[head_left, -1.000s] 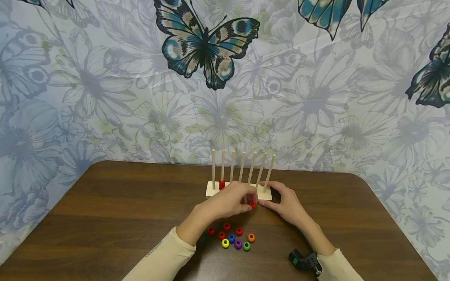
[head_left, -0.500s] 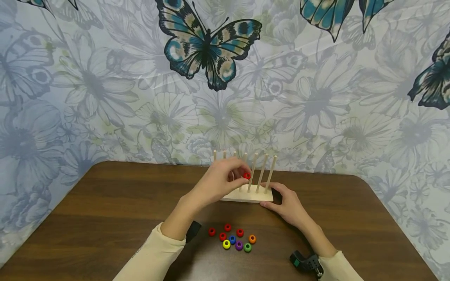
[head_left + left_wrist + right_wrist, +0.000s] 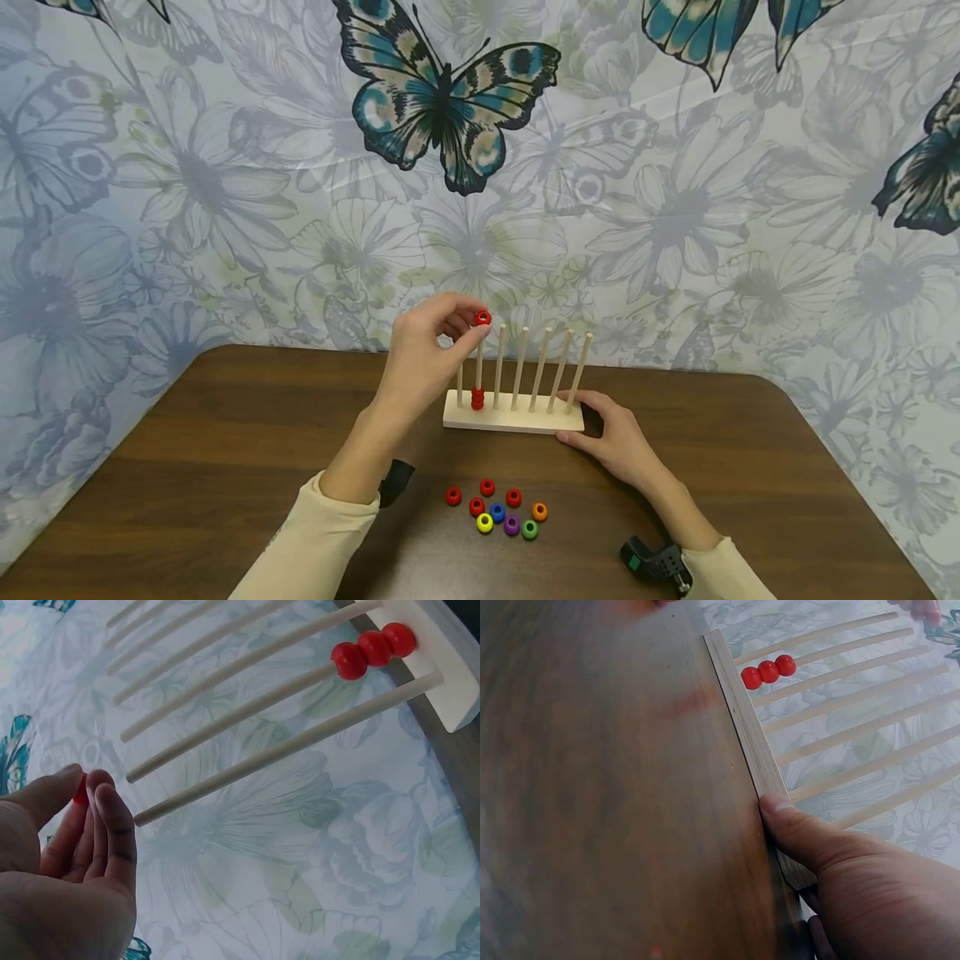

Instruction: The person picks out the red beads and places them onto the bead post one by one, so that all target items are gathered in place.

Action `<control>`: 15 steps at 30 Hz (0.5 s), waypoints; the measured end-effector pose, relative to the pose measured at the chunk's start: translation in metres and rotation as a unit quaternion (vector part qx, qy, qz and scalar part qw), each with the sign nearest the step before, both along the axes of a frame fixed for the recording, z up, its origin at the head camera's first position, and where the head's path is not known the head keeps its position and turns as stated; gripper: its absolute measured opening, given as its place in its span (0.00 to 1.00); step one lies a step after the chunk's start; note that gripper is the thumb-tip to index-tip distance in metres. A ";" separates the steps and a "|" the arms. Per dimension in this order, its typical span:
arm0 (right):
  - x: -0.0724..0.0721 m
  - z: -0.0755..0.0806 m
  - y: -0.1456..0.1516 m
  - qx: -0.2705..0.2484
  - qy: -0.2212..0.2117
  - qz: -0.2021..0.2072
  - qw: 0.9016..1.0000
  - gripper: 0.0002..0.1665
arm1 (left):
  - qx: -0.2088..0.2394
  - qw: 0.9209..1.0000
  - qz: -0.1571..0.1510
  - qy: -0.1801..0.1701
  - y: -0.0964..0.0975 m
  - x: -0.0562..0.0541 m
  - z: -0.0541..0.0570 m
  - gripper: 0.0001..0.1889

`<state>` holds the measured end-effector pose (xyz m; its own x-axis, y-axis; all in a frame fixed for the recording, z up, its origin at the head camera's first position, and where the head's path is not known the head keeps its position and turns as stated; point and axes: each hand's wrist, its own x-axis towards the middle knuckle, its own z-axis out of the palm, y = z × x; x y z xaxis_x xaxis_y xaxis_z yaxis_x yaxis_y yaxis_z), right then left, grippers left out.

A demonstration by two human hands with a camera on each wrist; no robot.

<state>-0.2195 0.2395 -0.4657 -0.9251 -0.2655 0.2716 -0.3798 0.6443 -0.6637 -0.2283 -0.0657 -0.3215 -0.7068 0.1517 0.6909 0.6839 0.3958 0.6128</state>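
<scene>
My left hand (image 3: 431, 346) pinches a red bead (image 3: 483, 318) between thumb and fingertips, right at the top of the second peg from the left. That peg belongs to a pale wooden stand (image 3: 540, 422) with several upright pegs in a row. Low on the same peg sit 3 stacked red beads (image 3: 375, 649), also plain in the right wrist view. With thumb in front and fingers behind, my right hand (image 3: 611, 433) grips the stand's right end; in the right wrist view its thumb (image 3: 784, 810) presses the base edge. The other pegs are bare.
In front of the stand lie several loose beads: red (image 3: 453, 497), blue (image 3: 497, 512), yellow (image 3: 485, 523), purple (image 3: 512, 525), green (image 3: 530, 530) and orange (image 3: 539, 512). The brown table (image 3: 225, 500) meets a butterfly-patterned backdrop (image 3: 300, 208) behind.
My left hand has carried the red bead up and to the left, from in front of the stand to the second peg's top. My right hand keeps its grip on the stand's end.
</scene>
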 end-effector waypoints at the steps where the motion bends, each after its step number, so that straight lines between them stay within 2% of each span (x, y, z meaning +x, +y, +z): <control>1: 0.000 0.000 0.000 0.001 0.000 -0.001 1.000 0.34 | 0.000 1.000 0.006 -0.002 0.000 0.000 0.000 0.09; 7: 0.000 -0.001 0.001 0.002 -0.004 -0.003 1.000 0.34 | -0.005 0.999 0.047 -0.017 0.000 -0.003 -0.005 0.08; 15: 0.000 0.000 0.001 0.003 -0.004 -0.003 1.000 0.34 | -0.019 0.998 0.050 -0.033 0.001 -0.006 -0.009 0.08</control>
